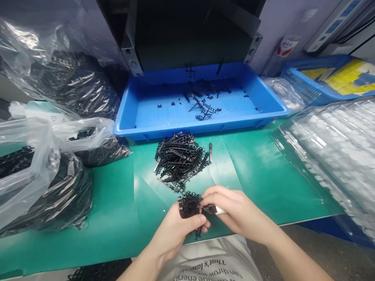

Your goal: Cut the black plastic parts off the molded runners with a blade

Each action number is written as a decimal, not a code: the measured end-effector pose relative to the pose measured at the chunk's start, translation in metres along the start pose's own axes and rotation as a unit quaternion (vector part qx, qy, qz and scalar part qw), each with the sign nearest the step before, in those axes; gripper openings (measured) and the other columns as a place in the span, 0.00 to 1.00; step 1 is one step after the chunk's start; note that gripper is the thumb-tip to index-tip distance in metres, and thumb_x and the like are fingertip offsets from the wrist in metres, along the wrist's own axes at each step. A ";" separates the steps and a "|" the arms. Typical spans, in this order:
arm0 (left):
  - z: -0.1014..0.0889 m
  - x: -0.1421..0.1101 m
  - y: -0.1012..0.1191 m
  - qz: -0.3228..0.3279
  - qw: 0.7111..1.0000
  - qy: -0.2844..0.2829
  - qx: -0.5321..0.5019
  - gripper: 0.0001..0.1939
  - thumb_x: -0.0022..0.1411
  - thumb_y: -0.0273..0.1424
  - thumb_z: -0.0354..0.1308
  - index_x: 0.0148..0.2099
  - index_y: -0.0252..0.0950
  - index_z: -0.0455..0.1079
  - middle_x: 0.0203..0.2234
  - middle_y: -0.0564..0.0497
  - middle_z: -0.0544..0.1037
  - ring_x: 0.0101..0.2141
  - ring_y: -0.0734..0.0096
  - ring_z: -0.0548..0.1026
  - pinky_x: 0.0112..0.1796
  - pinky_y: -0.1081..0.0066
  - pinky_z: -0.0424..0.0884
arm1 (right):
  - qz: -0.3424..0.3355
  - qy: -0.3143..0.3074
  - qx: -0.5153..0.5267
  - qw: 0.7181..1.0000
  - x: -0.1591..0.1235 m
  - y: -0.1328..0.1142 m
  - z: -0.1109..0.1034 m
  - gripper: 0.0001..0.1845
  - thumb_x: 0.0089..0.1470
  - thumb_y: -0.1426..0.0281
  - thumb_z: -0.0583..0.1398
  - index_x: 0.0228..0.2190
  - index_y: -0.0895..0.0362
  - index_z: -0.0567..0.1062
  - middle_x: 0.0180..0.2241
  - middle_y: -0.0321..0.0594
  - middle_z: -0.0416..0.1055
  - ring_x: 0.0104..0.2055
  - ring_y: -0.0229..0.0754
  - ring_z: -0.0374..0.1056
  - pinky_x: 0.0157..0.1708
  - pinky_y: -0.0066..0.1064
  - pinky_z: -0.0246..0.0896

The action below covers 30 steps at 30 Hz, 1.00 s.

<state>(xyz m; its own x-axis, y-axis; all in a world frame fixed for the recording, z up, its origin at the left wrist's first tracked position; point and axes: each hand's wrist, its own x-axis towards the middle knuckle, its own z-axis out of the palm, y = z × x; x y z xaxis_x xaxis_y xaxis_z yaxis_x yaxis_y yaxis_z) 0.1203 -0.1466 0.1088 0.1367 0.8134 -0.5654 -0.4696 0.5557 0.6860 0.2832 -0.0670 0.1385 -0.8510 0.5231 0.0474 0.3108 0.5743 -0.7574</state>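
Note:
My left hand is closed around a bunch of small black plastic parts near the table's front edge. Beside it, my right hand has its fingers bent against the bunch. A small piece with a dark part and a white part sticks out in the right hand; I cannot make out its kind. Just beyond both hands lies a pile of black plastic strips with rows of rings. One strip stands a little apart at the pile's right.
A blue tray with black scraps stands at the back, under a dark chute. Plastic bags of black parts fill the left. Clear trays of white pieces are stacked right, near a blue basket. The table is green.

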 end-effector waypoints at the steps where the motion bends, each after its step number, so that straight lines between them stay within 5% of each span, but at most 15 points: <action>1: 0.005 0.000 -0.001 0.003 1.000 -0.006 -0.024 0.11 0.47 0.33 0.65 0.30 0.31 0.70 0.17 0.52 0.73 0.20 0.75 0.69 0.23 0.75 0.65 | 0.007 0.013 0.008 1.000 -0.001 0.000 0.004 0.20 0.49 0.84 0.49 0.40 0.55 0.69 0.42 0.41 0.69 0.40 0.40 0.68 0.35 0.31 0.64; 6: 0.014 -0.002 0.000 0.052 0.995 0.051 -0.071 0.10 0.49 0.32 0.64 0.31 0.31 0.71 0.19 0.52 0.74 0.17 0.79 0.67 0.18 0.79 0.61 | 0.107 0.105 0.035 0.988 -0.012 0.001 0.016 0.16 0.58 0.73 0.50 0.49 0.53 0.62 0.50 0.44 0.63 0.49 0.43 0.63 0.42 0.34 0.63; 12: 0.011 -0.004 0.004 0.066 0.996 0.029 -0.054 0.11 0.50 0.33 0.64 0.29 0.29 0.70 0.14 0.54 0.70 0.17 0.79 0.65 0.19 0.78 0.61 | 0.109 0.025 0.021 0.993 -0.017 -0.012 0.016 0.17 0.62 0.70 0.46 0.52 0.50 0.62 0.44 0.39 0.70 0.43 0.43 0.67 0.38 0.35 0.65; 25: 0.010 -0.008 0.001 0.078 0.996 0.037 0.016 0.09 0.53 0.32 0.60 0.27 0.31 0.70 0.14 0.54 0.69 0.17 0.77 0.65 0.21 0.76 0.62 | 0.100 0.024 -0.071 0.992 -0.016 -0.017 0.018 0.18 0.61 0.71 0.47 0.50 0.53 0.67 0.33 0.38 0.75 0.33 0.44 0.68 0.28 0.32 0.62; 30: 0.016 -0.005 -0.001 0.085 0.991 0.089 0.047 0.13 0.52 0.30 0.59 0.19 0.33 0.64 0.11 0.56 0.66 0.16 0.78 0.62 0.21 0.75 0.60 | 0.098 0.038 -0.089 0.990 -0.016 -0.018 0.022 0.19 0.61 0.71 0.46 0.50 0.57 0.67 0.33 0.40 0.75 0.31 0.43 0.69 0.26 0.32 0.62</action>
<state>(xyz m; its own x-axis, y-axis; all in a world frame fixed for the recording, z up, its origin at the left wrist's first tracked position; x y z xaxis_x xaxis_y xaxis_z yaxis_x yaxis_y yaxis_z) 0.1342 -0.1482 0.1180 -0.0971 0.8586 -0.5033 -0.3883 0.4329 0.8135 0.2816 -0.0998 0.1374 -0.7348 0.6774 -0.0346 0.5422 0.5561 -0.6299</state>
